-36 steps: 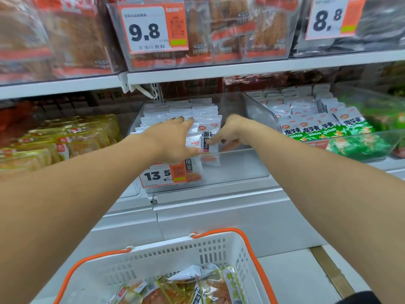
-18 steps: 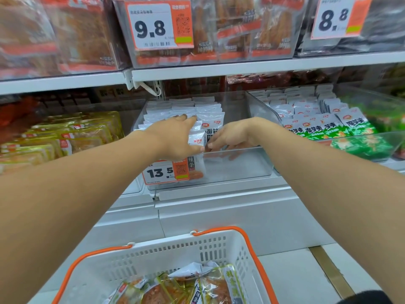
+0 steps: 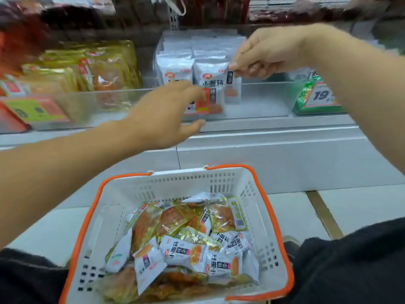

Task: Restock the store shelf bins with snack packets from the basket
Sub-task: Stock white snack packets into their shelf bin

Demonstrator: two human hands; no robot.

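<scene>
1. At the bottom of the view, dark clothing (image 3: 350, 270) of the person is seen on both sides of a white basket (image 3: 219, 181) with an orange rim, which is placed on the pale floor (image 3: 361, 207)

2. Inside the basket, a loose heap of snack packets (image 3: 186, 244) is kept: white packets with dark characters are mixed with clear yellow-edged ones, and some are lying flat while others are tilted

3. Above the basket, the left hand (image 3: 162, 119) is stretched forward in front of the shelf; its fingers are spread and relaxed, and nothing is held in it

4. Behind this hand, the clear bin (image 3: 263, 99) in the middle of the shelf is seen, and rows of white packets (image 3: 175, 66) are standing upright in its left part

5. The right hand (image 3: 263, 53) is held over this bin, and the top corner of the front packet (image 3: 211, 75) is pinched between its curled fingers and thumb

6. To the left, a neighbouring bin (image 3: 83, 106) with yellow packets (image 3: 94, 66) is seen, rather blurred

7. To the right, green packets (image 3: 306, 95) behind a price tag (image 3: 322, 95) are partly seen

8. At the back, dark red goods (image 3: 295, 9) are noticed, but they are too blurred to be told
</scene>
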